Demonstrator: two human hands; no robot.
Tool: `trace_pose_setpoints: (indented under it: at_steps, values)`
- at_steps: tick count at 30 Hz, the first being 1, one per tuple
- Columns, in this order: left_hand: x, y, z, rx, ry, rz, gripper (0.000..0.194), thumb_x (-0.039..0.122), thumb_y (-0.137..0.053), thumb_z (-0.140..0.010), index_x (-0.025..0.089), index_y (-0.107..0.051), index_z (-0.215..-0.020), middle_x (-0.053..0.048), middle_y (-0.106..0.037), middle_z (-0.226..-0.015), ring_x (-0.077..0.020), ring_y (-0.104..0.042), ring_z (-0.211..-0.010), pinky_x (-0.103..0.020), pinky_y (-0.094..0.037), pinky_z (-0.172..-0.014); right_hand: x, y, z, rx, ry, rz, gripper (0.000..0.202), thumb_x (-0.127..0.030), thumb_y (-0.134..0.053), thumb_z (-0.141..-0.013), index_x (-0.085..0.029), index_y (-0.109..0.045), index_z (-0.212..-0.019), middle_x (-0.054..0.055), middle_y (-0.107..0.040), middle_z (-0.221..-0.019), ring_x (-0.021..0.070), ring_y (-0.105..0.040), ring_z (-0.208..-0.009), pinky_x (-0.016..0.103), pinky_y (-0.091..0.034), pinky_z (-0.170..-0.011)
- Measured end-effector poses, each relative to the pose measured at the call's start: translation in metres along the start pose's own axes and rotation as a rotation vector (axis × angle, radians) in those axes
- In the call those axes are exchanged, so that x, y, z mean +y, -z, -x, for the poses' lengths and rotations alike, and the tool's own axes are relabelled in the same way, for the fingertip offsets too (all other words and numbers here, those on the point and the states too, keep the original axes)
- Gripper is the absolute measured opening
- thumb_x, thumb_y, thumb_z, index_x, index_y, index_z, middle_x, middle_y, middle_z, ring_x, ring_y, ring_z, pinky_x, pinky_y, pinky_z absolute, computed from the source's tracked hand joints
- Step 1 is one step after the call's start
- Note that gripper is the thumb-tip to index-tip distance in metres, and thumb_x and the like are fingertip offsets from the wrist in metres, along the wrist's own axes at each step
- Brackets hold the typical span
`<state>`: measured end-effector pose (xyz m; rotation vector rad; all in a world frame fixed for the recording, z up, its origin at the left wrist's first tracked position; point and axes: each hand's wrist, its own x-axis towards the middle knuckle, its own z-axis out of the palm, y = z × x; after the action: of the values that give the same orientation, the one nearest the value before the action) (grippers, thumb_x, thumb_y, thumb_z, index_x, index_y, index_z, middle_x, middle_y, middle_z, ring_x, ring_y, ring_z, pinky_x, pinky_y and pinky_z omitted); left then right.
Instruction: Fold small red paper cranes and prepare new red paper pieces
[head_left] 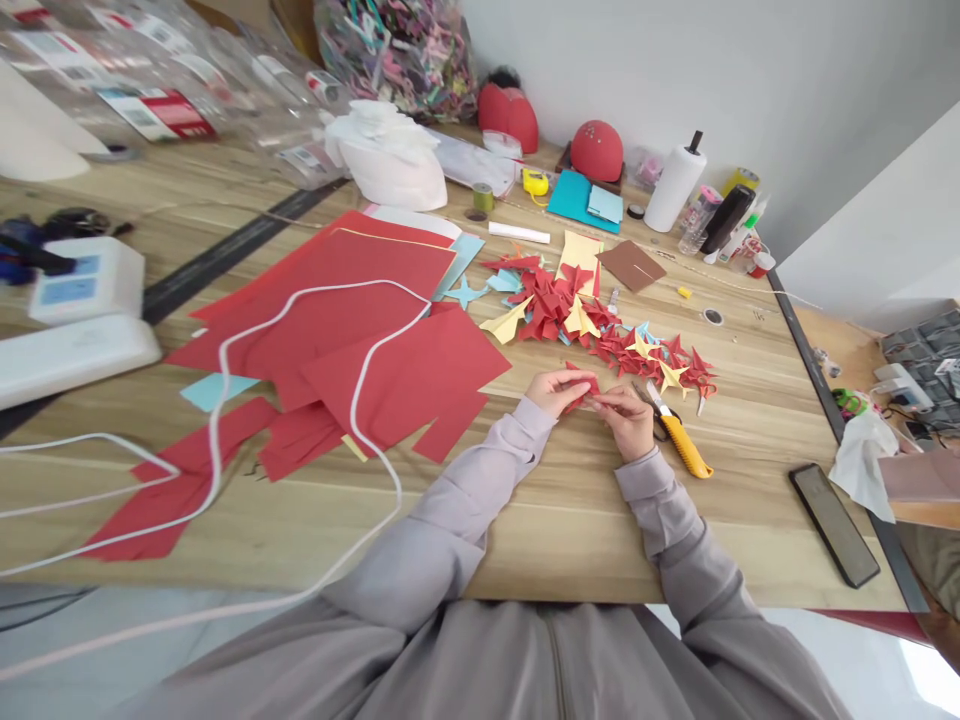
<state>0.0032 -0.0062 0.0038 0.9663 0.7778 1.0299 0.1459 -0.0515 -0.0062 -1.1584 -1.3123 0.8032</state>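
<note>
Between my two hands is a small piece of folded red paper (583, 384). My left hand (553, 390) pinches its left side, and my right hand (628, 420) grips the lower right edge with thumb and fingers. Just beyond them lies a heap of folded red paper stars (551, 305), with a few yellow and light blue folded pieces mixed in. Close to my right hand are a yellow utility knife (684, 440) and dark-handled scissors (660, 428), partly covered by the hand. Large sheets of red paper (405, 370) spread out left of my hands.
A white cable (360, 385) loops over the red sheets. A black phone (832, 525) lies near the right table edge. Along the back stand a white roll (673, 188), a yellow tape measure (535, 182), red domes (597, 150) and a bag of scraps (397, 60).
</note>
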Motion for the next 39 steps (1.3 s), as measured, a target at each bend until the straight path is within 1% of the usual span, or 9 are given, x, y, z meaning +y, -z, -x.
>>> trace_pose_setpoints:
  at_steps: [4,9,12,14,19,24,27,30,39]
  values:
    - [0.002,0.004,-0.001,0.081,-0.064,-0.047,0.039,0.033,-0.080,-0.049,0.012,-0.072,-0.081,-0.010,-0.071,-0.089,-0.0197,-0.065,-0.078,-0.032,-0.052,-0.074,-0.004,-0.004,0.003,-0.099,0.058,0.142,0.009,-0.027,-0.068,-0.071,-0.023,-0.072,-0.079,0.004,-0.064,-0.080,0.0131,-0.056,-0.064,0.026,-0.045,-0.053]
    - [-0.003,0.007,-0.003,0.139,-0.064,-0.052,0.035,0.030,-0.081,-0.046,0.012,-0.072,-0.075,-0.009,-0.072,-0.078,-0.0180,-0.065,-0.067,-0.031,-0.052,-0.066,-0.013,-0.005,0.006,-0.190,0.043,0.145,0.012,-0.029,-0.067,-0.072,-0.020,-0.069,-0.080,0.007,-0.066,-0.084,0.0134,-0.058,-0.063,0.028,-0.047,-0.055]
    - [-0.007,0.007,-0.005,0.138,-0.073,-0.069,0.033,0.031,-0.080,-0.048,0.012,-0.072,-0.074,-0.009,-0.072,-0.076,-0.0163,-0.064,-0.065,-0.030,-0.052,-0.065,-0.015,-0.005,0.005,-0.167,-0.066,0.006,0.015,-0.033,-0.066,-0.074,-0.019,-0.063,-0.068,0.003,-0.064,-0.066,0.0129,-0.058,-0.057,0.027,-0.048,-0.053]
    - [-0.009,0.007,-0.005,0.123,-0.078,-0.075,0.031,0.033,-0.079,-0.051,0.013,-0.073,-0.074,-0.009,-0.072,-0.077,-0.0161,-0.064,-0.067,-0.029,-0.052,-0.067,-0.015,-0.005,0.003,-0.120,-0.175,-0.101,0.019,-0.035,-0.069,-0.070,-0.019,-0.059,-0.069,0.000,-0.063,-0.060,0.0116,-0.056,-0.050,0.026,-0.047,-0.048]
    - [-0.008,0.007,-0.004,0.091,-0.038,0.004,0.037,0.034,-0.079,-0.051,0.013,-0.072,-0.081,-0.009,-0.072,-0.081,-0.0169,-0.065,-0.071,-0.029,-0.052,-0.068,-0.011,-0.006,0.001,-0.180,-0.324,-0.162,0.031,-0.042,-0.073,-0.063,-0.017,-0.061,-0.078,0.000,-0.066,-0.062,0.0106,-0.057,-0.045,0.024,-0.048,-0.044]
    - [-0.008,0.012,-0.006,0.024,0.052,0.110,0.064,0.030,-0.081,-0.047,0.013,-0.064,-0.106,-0.008,-0.072,-0.078,-0.0145,-0.065,-0.063,-0.025,-0.050,-0.059,-0.012,-0.006,0.003,-0.173,-0.273,-0.098,0.027,-0.042,-0.071,-0.065,-0.016,-0.063,-0.070,0.001,-0.066,-0.059,0.0093,-0.054,-0.041,0.023,-0.047,-0.041]
    - [-0.012,0.013,-0.010,0.045,0.024,0.167,0.075,0.027,-0.083,-0.044,0.013,-0.058,-0.113,-0.010,-0.071,-0.086,-0.0171,-0.066,-0.072,-0.025,-0.051,-0.061,-0.013,-0.006,0.002,-0.104,-0.257,-0.096,0.026,-0.042,-0.071,-0.066,-0.017,-0.063,-0.071,0.001,-0.066,-0.058,0.0095,-0.053,-0.040,0.024,-0.047,-0.039]
    - [-0.017,0.011,-0.013,0.069,0.015,0.228,0.088,0.024,-0.085,-0.038,0.014,-0.052,-0.119,-0.009,-0.070,-0.087,-0.0228,-0.066,-0.083,-0.033,-0.053,-0.068,-0.014,-0.007,0.002,-0.090,-0.269,-0.101,0.027,-0.042,-0.072,-0.064,-0.017,-0.063,-0.070,0.001,-0.065,-0.057,0.0096,-0.052,-0.040,0.024,-0.047,-0.039]
    - [-0.019,0.011,-0.013,0.036,0.059,0.257,0.071,0.027,-0.083,-0.040,0.013,-0.059,-0.106,-0.004,-0.068,-0.074,-0.0156,-0.063,-0.061,-0.028,-0.049,-0.057,-0.017,-0.007,0.002,-0.171,-0.243,-0.068,0.027,-0.042,-0.070,-0.067,-0.016,-0.062,-0.069,0.000,-0.064,-0.056,0.0088,-0.052,-0.041,0.023,-0.046,-0.041]
